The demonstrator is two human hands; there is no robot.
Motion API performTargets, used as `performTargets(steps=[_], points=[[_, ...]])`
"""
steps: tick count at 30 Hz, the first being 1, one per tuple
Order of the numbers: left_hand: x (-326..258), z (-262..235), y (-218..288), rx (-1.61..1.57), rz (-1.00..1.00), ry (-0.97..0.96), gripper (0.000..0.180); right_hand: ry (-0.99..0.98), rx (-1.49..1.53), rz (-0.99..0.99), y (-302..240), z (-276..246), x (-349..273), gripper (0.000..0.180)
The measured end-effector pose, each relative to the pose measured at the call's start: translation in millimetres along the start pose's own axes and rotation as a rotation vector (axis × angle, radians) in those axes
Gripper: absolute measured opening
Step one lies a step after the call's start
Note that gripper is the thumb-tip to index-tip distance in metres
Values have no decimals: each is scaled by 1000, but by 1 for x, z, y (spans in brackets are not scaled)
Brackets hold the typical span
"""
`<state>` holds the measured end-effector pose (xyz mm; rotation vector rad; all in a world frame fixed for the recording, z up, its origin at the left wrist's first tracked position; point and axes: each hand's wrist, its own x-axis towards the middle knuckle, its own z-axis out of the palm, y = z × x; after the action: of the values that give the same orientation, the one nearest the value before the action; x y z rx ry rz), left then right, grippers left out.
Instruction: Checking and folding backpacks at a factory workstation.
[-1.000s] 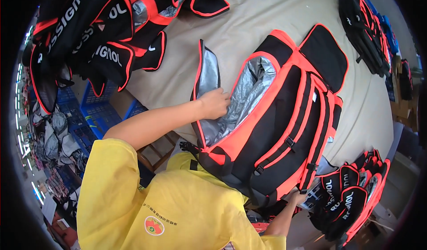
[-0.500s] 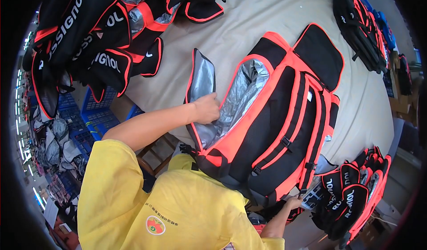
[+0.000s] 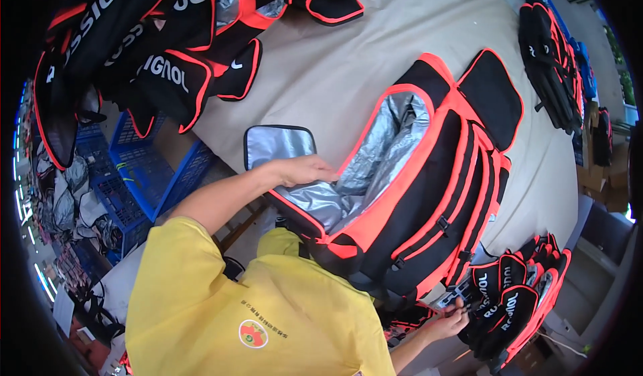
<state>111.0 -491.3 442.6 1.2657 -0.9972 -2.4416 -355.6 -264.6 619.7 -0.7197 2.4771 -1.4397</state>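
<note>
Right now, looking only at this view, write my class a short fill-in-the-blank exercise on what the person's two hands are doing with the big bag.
1. The left hand rests at the opening of the backpack, whose lining is ____ in colour.
2. The backpack's trim is ____.
3. The right hand is beside a pile of black ____ at the table's edge.

Missing words: silver; orange; pouches

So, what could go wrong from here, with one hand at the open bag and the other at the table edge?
1. The big black and orange bag lies with its lower end over the table edge; a pull from the left hand at the silver lining might tip it off.
2. The right hand reaches low toward the small black pieces stacked at the edge; a nudge could knock them down.
</note>
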Motion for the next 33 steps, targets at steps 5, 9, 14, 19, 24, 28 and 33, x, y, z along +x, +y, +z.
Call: performTargets(steps=[5,9,14,19,24,28,33], points=[[11,2,-11,-143,7,-26,34,-511,267,100,-139,156,-87,33],[0,8,-15,-132,65,-9,37,-1242,-68,-292,-164,260,-134,36],[-4,23,-34,-306,145,80,40,-1136,-319,-576,-102,289,-144,33],[-4,21,-35,-338,112,70,36,-1016,-479,-855,-105,278,-154,34],[-4,19,-36,-461,115,45,39,-992,-601,-945,-107,275,-155,42],[-5,18,-28,-487,4,45,52,-1079,-657,-932,-112,273,-152,37],[-8,18,-22,-483,-22,61,61,-1144,-603,-943,-113,273,-149,31]])
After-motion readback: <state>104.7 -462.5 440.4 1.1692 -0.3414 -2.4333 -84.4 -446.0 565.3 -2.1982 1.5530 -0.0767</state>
